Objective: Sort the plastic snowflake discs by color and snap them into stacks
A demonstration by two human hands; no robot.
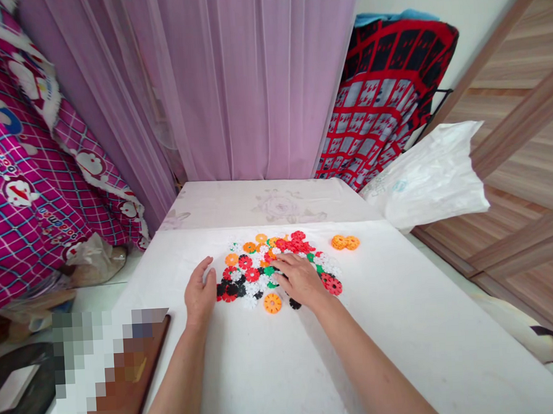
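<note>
Indoors, at a white-covered table [257, 372]: a worker's two bare hands are framing a mixed pile [251, 287] of flower-shaped plastic discs in red, orange, white, black & green, all lying near table ctr. The L hand [201, 296] is resting at the pile's L edge, fingers loosely curving, thumb standing apart, w/ nothing visible in its grasp. The R hand [302, 280] is reaching over the pile palm-down, fingers spreading, thumb apart; can't tell whether the tips are touching any pcs.

Work is looking early-stage, judging by the layout. Done, as far as is showing: one small orange group [346, 242], a few pcs overlapping, is sitting apart to the R of the pile. Reds [297, 244] are bunching at the pile's far side, but those are lying against other colors, so they're prob. not counting as separate. Left: nearly everything else, incl. more orange pcs scattering thru the mix, a lone orange disc [268, 300] lying at the near side & a black disc [295, 304] lying just beside the R wrist. Some pcs are hiding under the R hand, so no full count.
</note>
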